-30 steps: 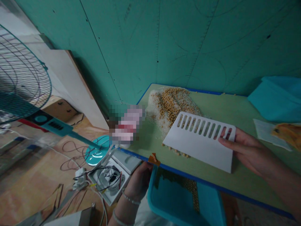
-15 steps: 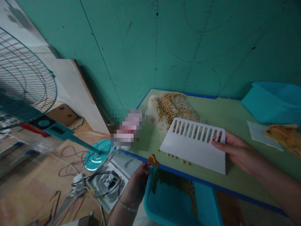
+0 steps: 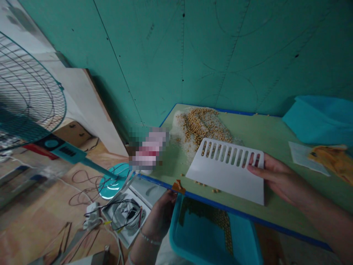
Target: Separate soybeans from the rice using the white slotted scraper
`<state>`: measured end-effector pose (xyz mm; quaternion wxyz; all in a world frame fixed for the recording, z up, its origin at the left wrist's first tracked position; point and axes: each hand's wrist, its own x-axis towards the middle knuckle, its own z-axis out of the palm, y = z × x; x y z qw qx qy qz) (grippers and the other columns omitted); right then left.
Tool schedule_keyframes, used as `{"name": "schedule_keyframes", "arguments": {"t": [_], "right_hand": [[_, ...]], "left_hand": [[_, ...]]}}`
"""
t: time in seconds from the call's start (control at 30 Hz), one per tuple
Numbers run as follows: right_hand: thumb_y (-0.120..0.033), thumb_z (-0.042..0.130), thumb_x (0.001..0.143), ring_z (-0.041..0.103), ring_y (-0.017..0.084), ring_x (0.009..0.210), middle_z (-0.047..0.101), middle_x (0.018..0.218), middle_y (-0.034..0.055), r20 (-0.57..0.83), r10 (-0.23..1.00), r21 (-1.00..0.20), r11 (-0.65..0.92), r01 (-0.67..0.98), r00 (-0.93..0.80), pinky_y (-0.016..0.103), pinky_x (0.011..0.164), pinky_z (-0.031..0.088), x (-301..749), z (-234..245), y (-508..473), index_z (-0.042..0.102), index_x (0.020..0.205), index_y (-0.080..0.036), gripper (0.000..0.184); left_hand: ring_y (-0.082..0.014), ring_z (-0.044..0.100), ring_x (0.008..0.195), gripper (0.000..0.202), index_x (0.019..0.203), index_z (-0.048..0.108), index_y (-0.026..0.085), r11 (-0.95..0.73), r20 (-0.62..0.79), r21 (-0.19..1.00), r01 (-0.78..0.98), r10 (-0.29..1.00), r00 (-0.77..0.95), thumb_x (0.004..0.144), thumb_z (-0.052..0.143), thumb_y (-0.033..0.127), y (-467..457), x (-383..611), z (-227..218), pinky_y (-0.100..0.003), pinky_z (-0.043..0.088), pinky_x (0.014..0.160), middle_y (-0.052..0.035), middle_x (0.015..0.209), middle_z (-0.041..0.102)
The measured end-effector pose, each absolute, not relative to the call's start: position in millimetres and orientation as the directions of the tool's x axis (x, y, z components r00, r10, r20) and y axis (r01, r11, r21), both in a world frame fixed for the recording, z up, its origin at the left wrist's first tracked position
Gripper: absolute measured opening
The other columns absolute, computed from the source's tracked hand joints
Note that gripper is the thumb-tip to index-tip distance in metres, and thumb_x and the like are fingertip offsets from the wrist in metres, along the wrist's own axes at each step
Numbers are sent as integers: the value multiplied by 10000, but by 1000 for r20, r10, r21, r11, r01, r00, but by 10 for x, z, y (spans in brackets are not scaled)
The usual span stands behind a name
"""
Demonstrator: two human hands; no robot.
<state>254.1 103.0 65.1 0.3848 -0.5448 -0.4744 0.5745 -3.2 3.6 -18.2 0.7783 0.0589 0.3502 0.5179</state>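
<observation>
View from a head camera over a pale green table [image 3: 275,206] with a smooth matte top and blue edging, set against a teal panelled wall. The person's right hand [image 3: 278,180] grips 1 flat white plastic scraper [image 3: 226,178], thumb on top and fingers underneath its right end. The scraper is a thin, rigid trapezoid, wider at its near edge, with 1 row of narrow upright slots along its far edge; their exact number is too fine to count. It lies near the middle of the table, tilted, its near edge down on the surface. Just beyond it, in the far left corner of the table, sits 1 heap of small round tan beans [image 3: 204,125] mixed with fine white grains. A few loose beans [image 3: 215,190] lie along the scraper's near edge. Below the table's near edge is 1 teal plastic tray [image 3: 242,243], glossy with rounded corners, and a strip of beans lies inside it. The left hand [image 3: 161,217], with 1 beaded bracelet on the wrist, is closed on the tray's far left corner. At the far right of the table are 1 crumpled teal bag [image 3: 320,121], 1 white paper sheet [image 3: 306,156] and 1 yellow packet [image 3: 336,162]. On the left stands 1 teal fan [image 3: 27,106] with a wire grille, above a wooden floor strewn with cables.
</observation>
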Motion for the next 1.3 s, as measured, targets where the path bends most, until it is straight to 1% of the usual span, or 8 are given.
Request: {"name": "schedule_keyframes", "arguments": {"t": [0.07,0.17,0.47,0.73,0.83,0.97,1.1,1.3], "right_hand": [[-390,796,477,642,211,746,715,769,-12,-271,956,-962,-266,63,-109,298,668,470,2541,647,1033,630,776,-249,370],[-393,811,446,637,205,759,714,759,-21,-289,952,-957,-285,54,-98,283,675,462,2533,656,1032,628,762,-258,390],[-380,778,519,640,227,819,725,837,4,-259,961,-966,-254,55,-97,319,744,457,2567,644,1051,627,866,-251,400],[-369,769,542,638,231,840,722,854,12,-274,955,-961,-269,63,-109,322,756,452,2559,679,1050,613,872,-239,387],[-368,757,579,640,225,857,722,867,9,-289,946,-957,-281,70,-150,310,758,453,2577,655,1054,611,881,-240,359],[-369,742,605,644,233,869,723,862,5,-309,936,-950,-295,102,-169,317,766,456,2602,636,1047,608,848,-242,306],[-355,736,606,647,245,889,725,905,12,-304,935,-952,-291,94,-183,330,779,460,2607,643,1031,608,863,-247,307],[-360,694,633,655,261,857,728,892,29,-286,936,-955,-262,137,-205,357,763,465,2597,647,1027,616,878,-242,283]], "left_hand": [[-113,538,483,80,655,614,182,453,-457,460,-764,858,234,723,573,172,39,-34,-183,-255,400,574,48,504,570],[-123,538,480,61,707,631,178,436,-450,478,-762,867,214,710,574,156,43,-35,-178,-268,403,582,47,504,577],[-151,597,526,60,634,615,170,442,-477,507,-740,859,187,673,613,215,35,-24,-171,-268,434,558,-1,571,659],[-115,572,524,75,614,596,181,429,-483,470,-771,857,183,688,606,182,19,-40,-200,-241,427,583,36,558,619],[-123,557,521,43,695,623,193,417,-428,455,-787,877,217,684,591,168,34,-69,-293,-257,419,601,46,524,581],[-150,556,530,205,863,645,193,467,-412,468,-750,866,282,661,612,182,98,-165,-474,-289,428,623,42,521,566],[-138,527,492,176,778,655,182,462,-408,489,-740,871,274,604,652,152,151,-265,-623,-278,425,574,46,482,532],[-200,616,686,239,846,650,195,460,-416,489,-741,870,266,612,672,235,112,-263,-676,-322,459,699,7,639,632]]}}
